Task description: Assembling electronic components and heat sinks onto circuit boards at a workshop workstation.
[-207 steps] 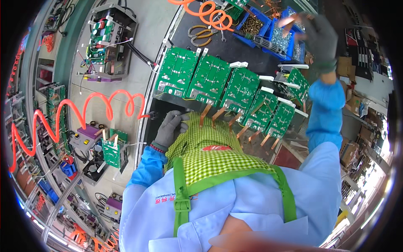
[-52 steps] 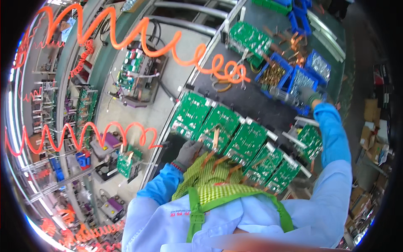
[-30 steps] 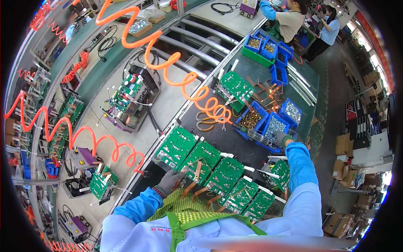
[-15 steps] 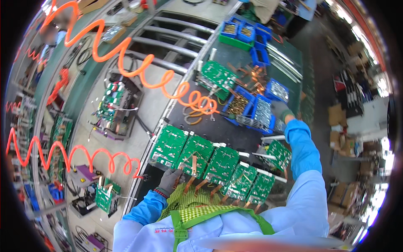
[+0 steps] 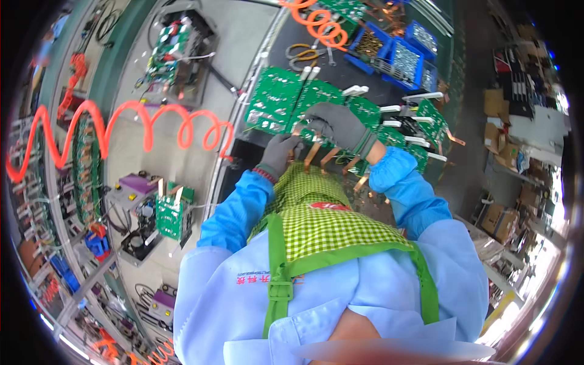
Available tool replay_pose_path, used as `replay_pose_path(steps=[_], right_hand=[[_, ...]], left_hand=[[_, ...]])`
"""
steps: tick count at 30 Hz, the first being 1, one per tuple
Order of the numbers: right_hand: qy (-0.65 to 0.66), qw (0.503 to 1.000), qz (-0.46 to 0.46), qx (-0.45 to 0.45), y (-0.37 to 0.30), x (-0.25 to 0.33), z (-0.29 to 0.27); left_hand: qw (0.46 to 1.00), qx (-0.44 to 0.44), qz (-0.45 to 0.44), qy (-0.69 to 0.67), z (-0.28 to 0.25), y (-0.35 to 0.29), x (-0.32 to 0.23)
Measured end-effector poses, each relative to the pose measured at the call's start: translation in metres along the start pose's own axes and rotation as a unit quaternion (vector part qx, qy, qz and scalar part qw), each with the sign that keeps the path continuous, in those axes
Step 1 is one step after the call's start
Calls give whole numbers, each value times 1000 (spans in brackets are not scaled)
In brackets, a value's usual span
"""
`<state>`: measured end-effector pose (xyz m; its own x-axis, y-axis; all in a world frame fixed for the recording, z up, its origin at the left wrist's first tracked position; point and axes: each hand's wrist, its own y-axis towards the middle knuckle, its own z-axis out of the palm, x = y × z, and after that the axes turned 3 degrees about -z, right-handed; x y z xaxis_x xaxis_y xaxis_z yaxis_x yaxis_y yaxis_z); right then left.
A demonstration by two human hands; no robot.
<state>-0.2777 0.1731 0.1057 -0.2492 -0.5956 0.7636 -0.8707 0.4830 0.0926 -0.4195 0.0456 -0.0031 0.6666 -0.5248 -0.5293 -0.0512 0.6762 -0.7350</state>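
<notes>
A row of green circuit boards (image 5: 273,97) lies along the bench in front of me, with copper strips (image 5: 312,154) sticking out of their near edges. In its grey glove, my left hand (image 5: 281,153) is closed at the near edge of the second board from the left, its fingers on an upright copper strip (image 5: 297,129). My right hand (image 5: 340,126), also gloved, reaches over that board from the right. Its fingers are bent together at the strip's upper end, and whatever they hold is hidden.
Beyond the boards stand blue bins (image 5: 406,61) of small metal hardware. Pliers (image 5: 304,55) with orange handles lie left of them. An orange coiled hose (image 5: 325,27) hangs at the back, another coiled hose (image 5: 146,121) at the left. An opened unit (image 5: 173,58) sits across the rail.
My right hand has come back from the blue bins to the second board, beside my left hand. The view has tilted toward my body, so boards and hands appear higher.
</notes>
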Motion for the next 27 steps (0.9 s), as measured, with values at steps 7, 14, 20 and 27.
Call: replay_pose_path(steps=[7,14,20,27], right_hand=[[-10,998,39,55,-6,-31,77],[-117,991,55,34,-6,-30,93],[-86,992,84,-22,-3,-31,95],[-73,996,35,-40,-14,-26,92]], left_hand=[[996,53,-9,-67,-18,-1,22],[997,74,23,-30,-24,0,25],[996,65,7,-68,-18,-3,16],[999,46,7,-26,-21,-3,18]])
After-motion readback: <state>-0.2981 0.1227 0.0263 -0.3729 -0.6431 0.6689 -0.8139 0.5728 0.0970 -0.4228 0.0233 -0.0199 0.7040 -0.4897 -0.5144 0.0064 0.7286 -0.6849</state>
